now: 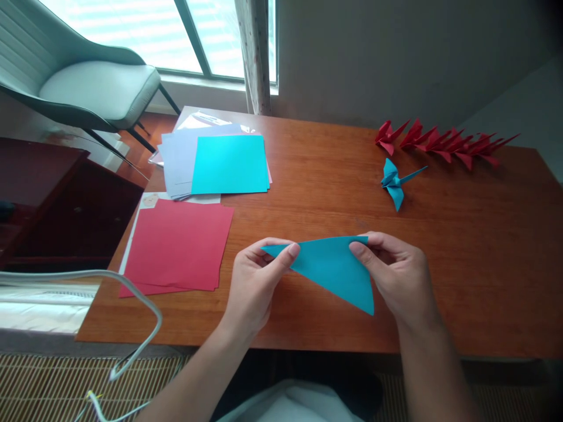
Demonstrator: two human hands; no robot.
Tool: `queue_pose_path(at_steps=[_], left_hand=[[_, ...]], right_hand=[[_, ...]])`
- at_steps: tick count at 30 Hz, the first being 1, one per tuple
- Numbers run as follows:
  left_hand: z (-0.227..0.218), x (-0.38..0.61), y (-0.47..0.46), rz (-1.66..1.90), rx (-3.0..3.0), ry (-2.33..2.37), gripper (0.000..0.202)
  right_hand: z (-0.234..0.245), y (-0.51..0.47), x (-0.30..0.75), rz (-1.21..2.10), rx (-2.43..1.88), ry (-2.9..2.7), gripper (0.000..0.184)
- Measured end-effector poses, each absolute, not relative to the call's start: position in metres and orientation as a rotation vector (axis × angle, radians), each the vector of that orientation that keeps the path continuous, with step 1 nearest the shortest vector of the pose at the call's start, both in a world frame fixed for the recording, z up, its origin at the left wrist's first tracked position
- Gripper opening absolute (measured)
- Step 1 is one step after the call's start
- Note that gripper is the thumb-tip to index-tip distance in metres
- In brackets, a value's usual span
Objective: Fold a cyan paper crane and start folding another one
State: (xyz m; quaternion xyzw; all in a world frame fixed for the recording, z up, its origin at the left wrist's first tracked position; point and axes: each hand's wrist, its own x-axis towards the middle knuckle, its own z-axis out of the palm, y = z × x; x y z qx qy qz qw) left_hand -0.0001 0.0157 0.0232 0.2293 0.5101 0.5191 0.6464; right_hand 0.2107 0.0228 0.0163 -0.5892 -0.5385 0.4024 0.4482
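Note:
A sheet of blue paper (335, 271), folded into a triangle, is held up between my two hands over the near part of the table. My left hand (259, 281) pinches its narrow left corner between thumb and fingers. At the upper right corner, my right hand (398, 272) grips it the same way, thumb on the near face. The triangle's lower right corner hangs free, pointing down. Beyond my right hand stands a blue paper crane (393, 183) with spread wings.
Several red paper cranes (448, 143) form a row at the back right of the wooden table (316, 176). On the left lie red sheets (178, 246) and a stack topped by blue paper (231, 164). A white cable (152, 316) loops past the left edge, near a chair (99, 88).

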Motion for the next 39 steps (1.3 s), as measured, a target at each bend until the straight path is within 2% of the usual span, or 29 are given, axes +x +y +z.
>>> queue_pose_path(at_steps=[25,39], left_hand=[[0.024,0.001,0.011,1.174,0.612,1.210,0.016],[0.025,-0.002,0.012,1.156,0.553,1.268,0.023]], right_hand=[[0.018,0.016,0.214,0.877,-1.420,-1.419,0.003],[0.028,0.018,0.210,0.964,-1.440,-1.407,0.015]])
